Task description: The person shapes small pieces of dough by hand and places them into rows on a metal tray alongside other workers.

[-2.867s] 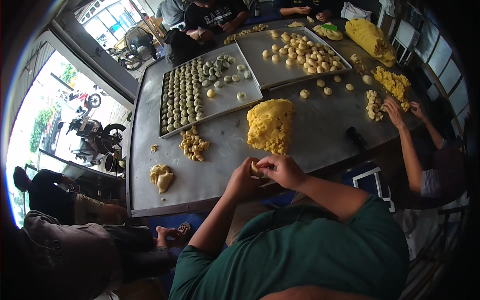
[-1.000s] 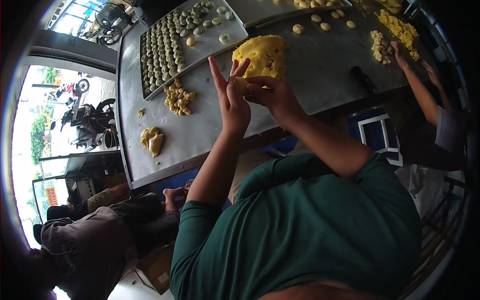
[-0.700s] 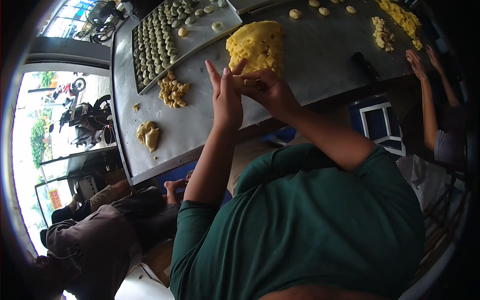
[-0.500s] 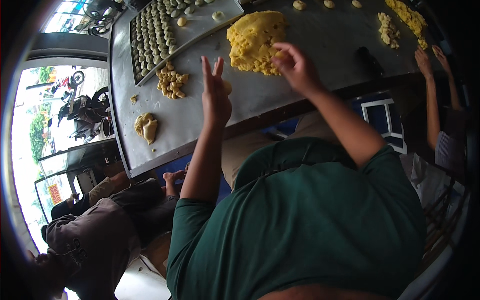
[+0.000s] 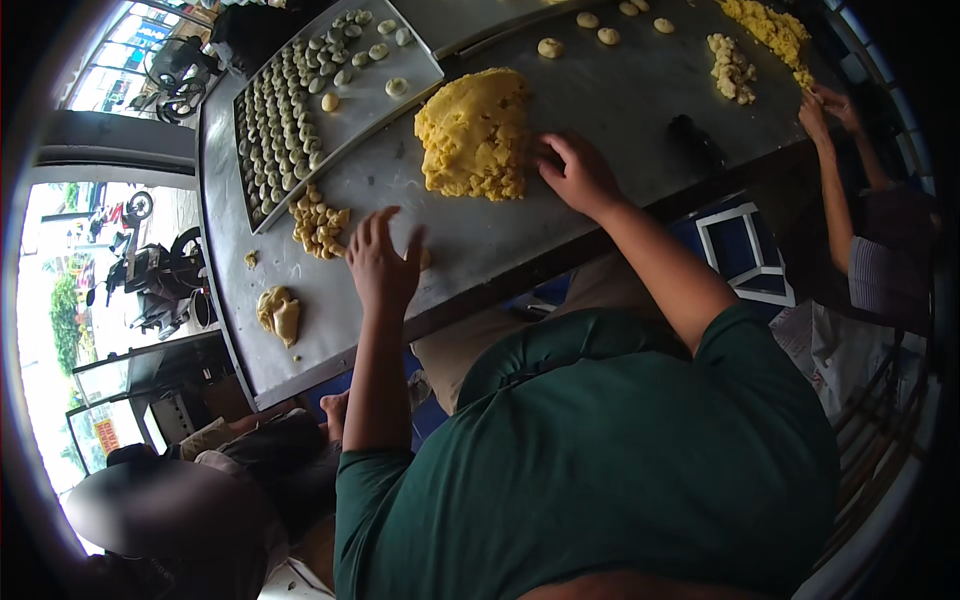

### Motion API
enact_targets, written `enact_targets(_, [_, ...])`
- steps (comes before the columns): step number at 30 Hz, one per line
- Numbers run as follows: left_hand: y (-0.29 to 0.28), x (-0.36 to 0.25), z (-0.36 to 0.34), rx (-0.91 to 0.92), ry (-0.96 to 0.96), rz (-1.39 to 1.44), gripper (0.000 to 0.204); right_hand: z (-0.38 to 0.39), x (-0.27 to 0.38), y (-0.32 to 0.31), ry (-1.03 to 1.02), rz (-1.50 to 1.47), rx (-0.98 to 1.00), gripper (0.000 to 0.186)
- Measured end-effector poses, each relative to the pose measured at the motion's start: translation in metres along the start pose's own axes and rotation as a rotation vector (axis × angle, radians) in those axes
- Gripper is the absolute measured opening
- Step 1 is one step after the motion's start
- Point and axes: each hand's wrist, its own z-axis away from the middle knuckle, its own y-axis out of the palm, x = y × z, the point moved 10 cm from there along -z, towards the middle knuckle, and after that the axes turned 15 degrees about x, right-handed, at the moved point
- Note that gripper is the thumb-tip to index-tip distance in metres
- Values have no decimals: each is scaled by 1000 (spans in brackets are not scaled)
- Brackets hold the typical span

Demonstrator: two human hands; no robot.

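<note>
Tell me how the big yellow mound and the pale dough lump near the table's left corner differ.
Size: the yellow mound is far bigger than the dough lump. Colour: the mound is strong yellow, the lump paler. Surface: the mound is pitted and crumbly, the lump smoother. Both lie directly on the metal table.

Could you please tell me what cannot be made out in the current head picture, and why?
Head view: small pale rounded dough piece, mostly hidden behind the left hand.
Head view: right hand, fingertips blurred beside the large yellow crumbly mound; contact is unclear.
Head view: far grey metal tray, cut off by the upper edge.
Head view: black object, too dark to identify.
</note>
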Motion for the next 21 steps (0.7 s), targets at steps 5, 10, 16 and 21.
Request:
enact_targets(5, [12, -3, 20, 540, -92, 22, 33, -4, -1, 9, -39, 25, 24, 31])
enact_targets(10, [-54, -22, -2, -295, 218, 121, 38, -5, -4, 7, -25, 37, 15, 29])
enact_targets(16, [3, 152, 18, 12, -528, -100, 59, 0, -6, 4, 5, -53, 3, 27])
enact_targets(21, [12, 186, 9, 258, -608, -50, 47, -27, 32, -4, -130, 114, -156, 28])
